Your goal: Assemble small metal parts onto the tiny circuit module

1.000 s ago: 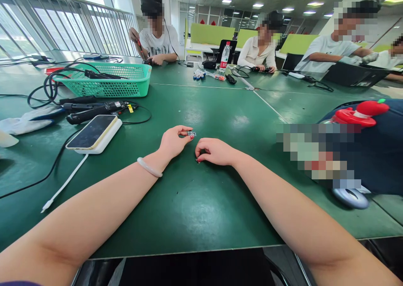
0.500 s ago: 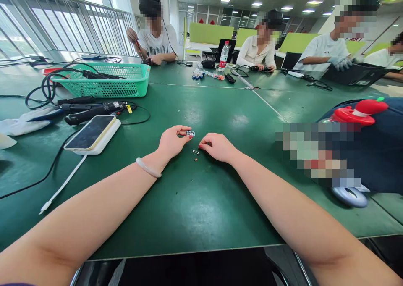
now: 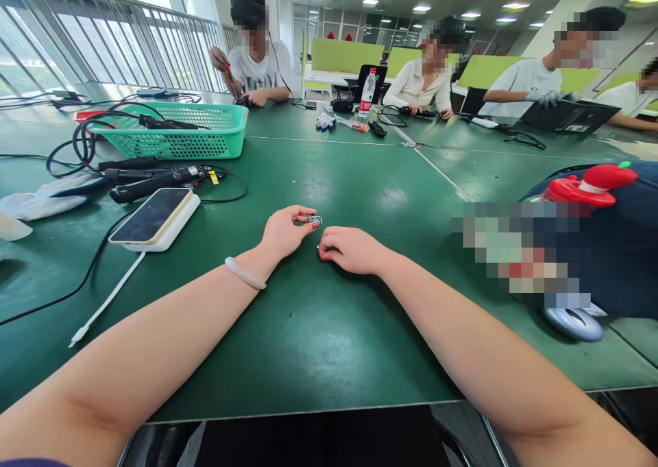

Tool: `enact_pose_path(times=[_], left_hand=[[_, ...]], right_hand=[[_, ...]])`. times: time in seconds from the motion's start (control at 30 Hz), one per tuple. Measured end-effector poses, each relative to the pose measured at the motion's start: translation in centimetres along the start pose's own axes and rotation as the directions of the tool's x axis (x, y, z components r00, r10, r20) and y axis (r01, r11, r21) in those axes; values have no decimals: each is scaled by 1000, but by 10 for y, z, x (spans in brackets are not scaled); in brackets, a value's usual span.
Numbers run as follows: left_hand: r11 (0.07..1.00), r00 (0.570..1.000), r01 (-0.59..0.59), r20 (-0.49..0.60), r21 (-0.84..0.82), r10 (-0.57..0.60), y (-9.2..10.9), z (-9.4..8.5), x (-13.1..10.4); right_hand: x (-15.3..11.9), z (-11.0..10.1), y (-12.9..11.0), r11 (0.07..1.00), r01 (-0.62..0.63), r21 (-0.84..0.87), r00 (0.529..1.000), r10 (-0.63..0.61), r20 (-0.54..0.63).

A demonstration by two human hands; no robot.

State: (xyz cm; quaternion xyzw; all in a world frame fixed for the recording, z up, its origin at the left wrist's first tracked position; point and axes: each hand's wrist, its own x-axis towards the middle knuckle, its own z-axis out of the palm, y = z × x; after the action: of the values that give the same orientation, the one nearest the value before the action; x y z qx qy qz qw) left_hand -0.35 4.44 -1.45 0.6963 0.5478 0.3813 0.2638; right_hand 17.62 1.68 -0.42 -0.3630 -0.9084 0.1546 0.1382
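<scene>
My left hand [image 3: 286, 232] pinches a small black-and-silver piece [image 3: 315, 219] between thumb and fingertips, just above the table. The piece looks like a tiny circuit board or metal part; its exact kind is too small to make out. Close by on the right, my right hand [image 3: 354, 250] is low over the green table [image 3: 319, 337], fingers curled and pressed together. A tiny pale bit shows at its fingertips; whatever else lies under them is hidden.
A phone [image 3: 151, 217] lies on a white block at left, near a black handheld tool [image 3: 159, 184] and a green basket [image 3: 205, 141] with cables. Right are a dark bag [image 3: 617, 261] and a blue-grey round object [image 3: 573, 323]. Several people sit across the table.
My right hand has moved down and slightly left, covering the small parts that lay on the table. My left hand keeps its piece, almost still.
</scene>
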Motion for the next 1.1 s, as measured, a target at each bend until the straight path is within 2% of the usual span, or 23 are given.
enact_pose_path(times=[0.1, 0.17, 0.27, 0.33, 0.53, 0.73, 0.9, 1.1], left_hand=[[1000, 998, 3, 69, 17, -4, 1, 0, 0], [1000, 992, -5, 123, 29, 2, 3, -1, -1], [1000, 985, -17, 171, 15, 14, 7, -1, -3], [1000, 981, -23, 191, -7, 24, 9, -1, -4], [993, 973, -97, 203, -59, 107, 13, 1, -6], [994, 978, -89, 186, -65, 99, 12, 0, -6], [993, 978, -91, 180, -77, 103, 12, 0, -6], [982, 972, -108, 191, -152, 137, 12, 1, -7]], right_hand=[[-1, -1, 2, 1000, -2, -15, 999, 2, -40], [-3, -3, 5, 1000, -14, 6, 991, 14, -133], [-3, -4, 9, 998, -47, 32, 946, 55, -319], [-3, -5, 9, 998, -62, 21, 924, 65, -376], [-3, -5, 6, 993, -95, -69, 916, 60, -396], [-4, -6, 7, 990, -98, -104, 914, 48, -402], [-4, -5, 8, 992, -117, -46, 904, 87, -418], [-2, -4, 9, 985, -142, 100, 883, 172, -436]])
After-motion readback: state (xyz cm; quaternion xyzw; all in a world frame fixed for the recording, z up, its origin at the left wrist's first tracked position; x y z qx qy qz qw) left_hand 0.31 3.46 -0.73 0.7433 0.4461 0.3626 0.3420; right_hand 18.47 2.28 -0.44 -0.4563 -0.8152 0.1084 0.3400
